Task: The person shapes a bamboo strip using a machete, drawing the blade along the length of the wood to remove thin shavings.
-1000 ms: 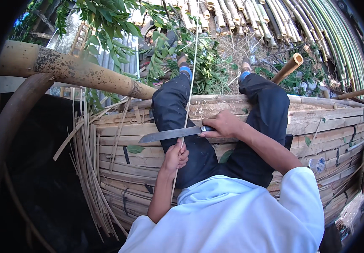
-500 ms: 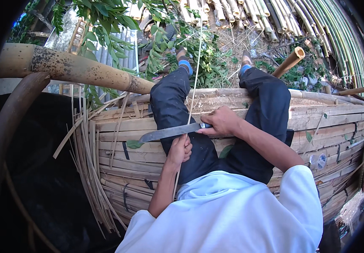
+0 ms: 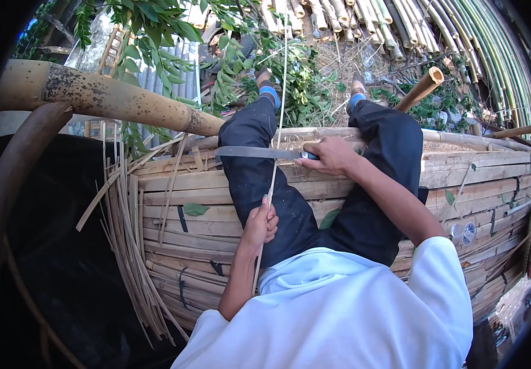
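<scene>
Bamboo-slat stack (image 3: 475, 178); hands (image 3: 259, 224) on strip (image 3: 276, 160), knife (image 3: 259, 152).

Thick bamboo pole (image 3: 105, 98) and loose strips (image 3: 131, 246) crowd the left; slat platform (image 3: 481, 178) lies open rightward.

1. One view only, from a wide fisheye camera on the person's head.
2. It looks steeply down over the white shirt (image 3: 339, 307) and dark trousers (image 3: 315, 203) to the feet.
3. The hands sit close, near the middle; straight bamboo poles (image 3: 102, 95) bend toward the dark round rim.
4. No second view shares the scene.
</scene>
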The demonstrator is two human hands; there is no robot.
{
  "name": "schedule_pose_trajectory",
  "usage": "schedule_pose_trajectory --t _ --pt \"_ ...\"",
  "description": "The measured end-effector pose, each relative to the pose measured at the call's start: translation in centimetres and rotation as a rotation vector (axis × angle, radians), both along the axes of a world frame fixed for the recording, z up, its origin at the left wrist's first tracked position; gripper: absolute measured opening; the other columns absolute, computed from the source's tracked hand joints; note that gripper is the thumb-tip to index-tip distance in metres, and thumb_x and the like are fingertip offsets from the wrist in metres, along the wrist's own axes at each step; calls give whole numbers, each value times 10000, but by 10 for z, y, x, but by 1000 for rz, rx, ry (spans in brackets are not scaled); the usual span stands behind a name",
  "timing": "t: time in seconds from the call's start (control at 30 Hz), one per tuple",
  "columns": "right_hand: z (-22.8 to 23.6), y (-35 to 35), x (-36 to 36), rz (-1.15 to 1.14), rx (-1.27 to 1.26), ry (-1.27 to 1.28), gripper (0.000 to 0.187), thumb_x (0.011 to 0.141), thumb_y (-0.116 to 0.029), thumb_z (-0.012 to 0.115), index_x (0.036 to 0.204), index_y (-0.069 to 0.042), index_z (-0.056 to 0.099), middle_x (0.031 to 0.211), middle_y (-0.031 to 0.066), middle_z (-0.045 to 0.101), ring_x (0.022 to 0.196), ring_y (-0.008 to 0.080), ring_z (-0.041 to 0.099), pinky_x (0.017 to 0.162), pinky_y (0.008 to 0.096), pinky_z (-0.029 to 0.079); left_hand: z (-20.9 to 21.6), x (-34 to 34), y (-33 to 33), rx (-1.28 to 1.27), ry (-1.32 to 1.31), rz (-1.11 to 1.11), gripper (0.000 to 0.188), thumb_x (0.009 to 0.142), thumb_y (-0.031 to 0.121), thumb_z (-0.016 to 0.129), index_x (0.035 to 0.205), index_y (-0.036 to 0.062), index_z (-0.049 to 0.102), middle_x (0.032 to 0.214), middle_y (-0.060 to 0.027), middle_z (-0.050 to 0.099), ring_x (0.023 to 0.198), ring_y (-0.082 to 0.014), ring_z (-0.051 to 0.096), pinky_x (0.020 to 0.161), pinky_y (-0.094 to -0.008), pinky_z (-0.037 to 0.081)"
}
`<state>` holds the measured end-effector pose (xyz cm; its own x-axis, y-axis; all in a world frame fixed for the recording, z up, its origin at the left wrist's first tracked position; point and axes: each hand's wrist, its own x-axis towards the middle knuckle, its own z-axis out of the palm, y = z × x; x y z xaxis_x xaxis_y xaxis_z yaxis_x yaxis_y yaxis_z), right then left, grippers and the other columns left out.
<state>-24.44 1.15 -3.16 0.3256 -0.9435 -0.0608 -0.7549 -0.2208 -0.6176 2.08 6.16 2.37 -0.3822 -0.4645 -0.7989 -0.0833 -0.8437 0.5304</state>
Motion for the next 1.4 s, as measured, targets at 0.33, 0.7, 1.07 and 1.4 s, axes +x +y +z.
schedule_pose_trajectory --t 0.33,0.7,1.07,1.4 --pt "-11 -11 -22 -387 444 -1038 347 986 -407 489 970 -65 546 608 -12 424 561 69 455 496 247 395 -4 -15 4 -302 -135 -66 398 1029 427 330 846 95 453 552 61 319 425 -32 281 383 -207 226" --pt "-14 1 2 -417 114 -620 339 1006 -327 433 929 -7 511 663 218 503 557 341 478 566 443 390 -16 -23 -4 -592 -327 -146 419 1036 375 333 808 50 467 555 27 368 488 -62 348 449 -260 294" --pt "-11 -6 3 -565 178 -649 301 994 -321 459 987 -40 564 643 223 542 630 424 554 585 467 408 -20 -32 -15 -581 -219 -95 400 1043 342 327 813 51 477 554 40 345 469 -51 320 429 -255 270" --pt "-1 19 23 -336 32 -505 288 989 -289 476 916 -19 546 630 217 539 588 396 550 544 448 404 -24 -41 -24 -686 -304 -145 360 1039 356 345 838 87 473 600 74 313 483 -17 301 423 -198 245"
